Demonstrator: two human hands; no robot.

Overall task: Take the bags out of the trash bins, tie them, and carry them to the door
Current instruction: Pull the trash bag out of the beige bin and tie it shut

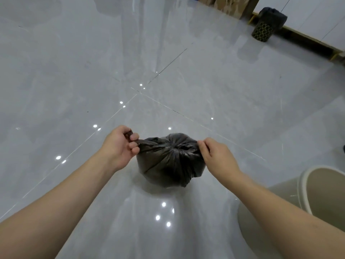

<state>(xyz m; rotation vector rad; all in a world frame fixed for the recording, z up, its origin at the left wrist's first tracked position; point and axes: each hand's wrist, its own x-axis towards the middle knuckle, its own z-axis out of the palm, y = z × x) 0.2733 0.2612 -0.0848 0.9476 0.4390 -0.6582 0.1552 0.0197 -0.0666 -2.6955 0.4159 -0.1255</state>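
- Floor (pixel 74 71): glossy pale grey tiles with thin joint lines crossing near the middle; small ceiling lights reflect as bright dots.
- My left hand (pixel 119 146): closed around a twisted ear of the black trash bag (pixel 169 161), drawing it out to the left.
- Trash bag: sits on the floor between my two hands, mouth gathered into radiating pleats at its top centre.
- My right hand (pixel 216 156): fingers pinched on the bag's right edge, touching the plastic.
- Beige bin (pixel 306 193): lower right, just beside my right forearm, no liner visible inside.
- Dark bin (pixel 265 25): far upper right, lined with a black bag, standing by a white cabinet (pixel 317 19) and cardboard boxes (pixel 229 4), well apart from my hands.
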